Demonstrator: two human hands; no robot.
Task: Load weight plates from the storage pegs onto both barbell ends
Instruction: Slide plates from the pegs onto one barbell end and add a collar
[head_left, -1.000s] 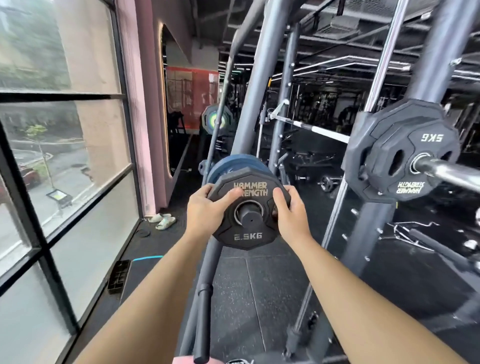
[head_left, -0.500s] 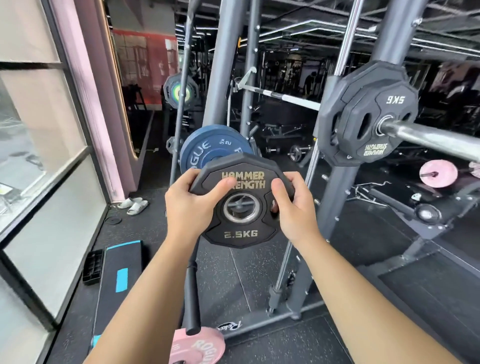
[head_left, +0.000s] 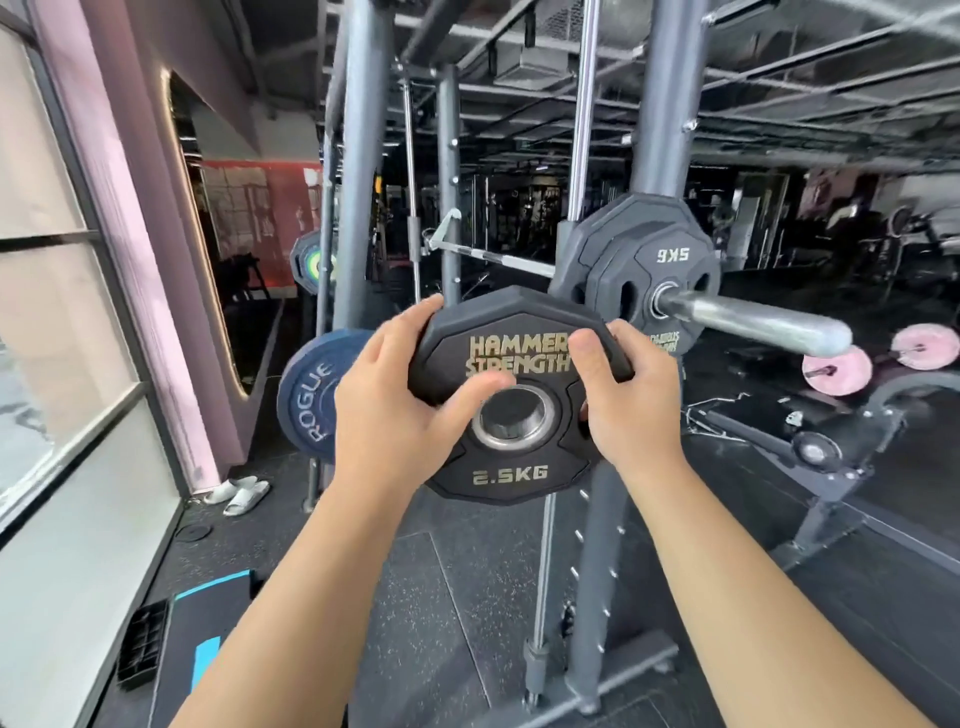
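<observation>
Three black plates, one blue plate, two pink plates, two slippers, two hands.

daylight from the left window, dim background, wide-angle edge bending, slight blur

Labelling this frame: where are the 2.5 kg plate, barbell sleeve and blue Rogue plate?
2.5 kg plate (head_left: 506, 475): head view, lower face.
barbell sleeve (head_left: 753, 319): head view, bare shaft.
blue Rogue plate (head_left: 311, 400): head view, lettered face.
</observation>
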